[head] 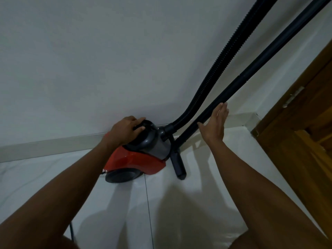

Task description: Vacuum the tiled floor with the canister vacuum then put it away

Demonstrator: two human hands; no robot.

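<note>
The canister vacuum [138, 155] sits against the wall [89, 60] on the tiled floor [179, 203], so this looks like the putting-away stage. The left hand [125, 131] curls over its top handle; the right hand [216, 123], at three o'clock, lies flat-fingered against the wand [239, 81]. The hose [215, 69] runs out at one o'clock, its end unseen.

One canister vacuum [142, 153], one hose [218, 72], one wand [251, 69], two hands: left hand [125, 131], right hand [215, 123]; one door [309, 123].
</note>
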